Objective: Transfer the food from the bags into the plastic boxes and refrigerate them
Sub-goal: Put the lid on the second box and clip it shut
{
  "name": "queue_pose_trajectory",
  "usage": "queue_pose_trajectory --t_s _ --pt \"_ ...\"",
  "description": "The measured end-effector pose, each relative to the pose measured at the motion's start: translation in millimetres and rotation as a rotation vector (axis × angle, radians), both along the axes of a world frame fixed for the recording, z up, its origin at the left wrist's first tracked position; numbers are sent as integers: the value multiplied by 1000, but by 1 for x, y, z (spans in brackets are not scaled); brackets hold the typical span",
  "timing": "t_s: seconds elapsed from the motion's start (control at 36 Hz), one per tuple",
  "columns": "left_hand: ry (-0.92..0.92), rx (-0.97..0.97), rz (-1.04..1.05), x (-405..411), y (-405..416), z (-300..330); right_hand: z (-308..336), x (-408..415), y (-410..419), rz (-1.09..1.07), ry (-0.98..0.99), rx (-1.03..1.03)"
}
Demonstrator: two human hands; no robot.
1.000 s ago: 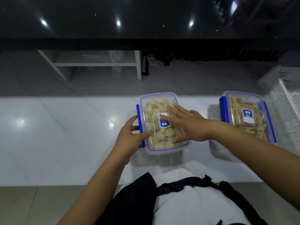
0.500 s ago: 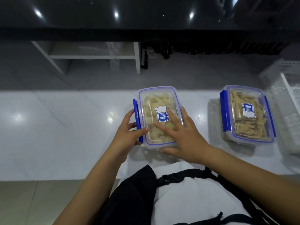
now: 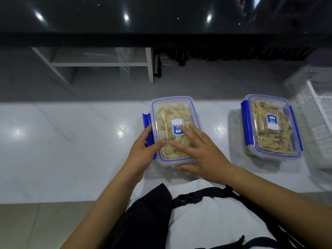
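Right hand (image 3: 201, 151) has slid nearer on the lid, fingers flat, pressing it down. Left hand (image 3: 143, 151) pinches the blue clip (image 3: 147, 128) of the near box (image 3: 175, 130), likely to latch it.

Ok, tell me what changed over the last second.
The right hand slid from the middle of the near box's lid back to its near end. The left hand stays gripping the blue clip. The far box hasn't moved.
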State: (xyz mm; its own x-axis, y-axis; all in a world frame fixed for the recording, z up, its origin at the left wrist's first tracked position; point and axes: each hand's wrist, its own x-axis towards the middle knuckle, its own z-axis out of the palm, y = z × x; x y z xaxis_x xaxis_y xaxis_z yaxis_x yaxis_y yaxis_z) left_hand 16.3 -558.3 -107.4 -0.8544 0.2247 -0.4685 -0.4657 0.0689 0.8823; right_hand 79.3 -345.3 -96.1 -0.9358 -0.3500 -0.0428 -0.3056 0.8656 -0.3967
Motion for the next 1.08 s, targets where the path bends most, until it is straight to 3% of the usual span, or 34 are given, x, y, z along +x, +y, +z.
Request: queue_pose_trajectory --t_s 0.39,0.58,0.75,0.83,0.89,0.94,1.0,1.08 --pt "47 -72 -31 8 -5 -2 -10 6 7 53 -9 218" --pt "179 -265 -50 9 2 3 -5 4 8 62 -58 156" --pt "183 -235 -28 7 3 5 6 -3 8 58 -147 87" --pt "201 -316 -72 7 5 11 16 -10 8 -109 -161 -248" --pt "330 -499 -158 6 5 16 21 -17 10 -370 -132 -562" --pt "505 -697 -287 1 6 23 27 -30 16 -650 -183 -730" --pt "675 -866 -489 -7 12 30 32 -45 27 -851 -427 -821" --pt "704 -990 -740 -19 31 34 36 -64 43 -947 -804 -891"
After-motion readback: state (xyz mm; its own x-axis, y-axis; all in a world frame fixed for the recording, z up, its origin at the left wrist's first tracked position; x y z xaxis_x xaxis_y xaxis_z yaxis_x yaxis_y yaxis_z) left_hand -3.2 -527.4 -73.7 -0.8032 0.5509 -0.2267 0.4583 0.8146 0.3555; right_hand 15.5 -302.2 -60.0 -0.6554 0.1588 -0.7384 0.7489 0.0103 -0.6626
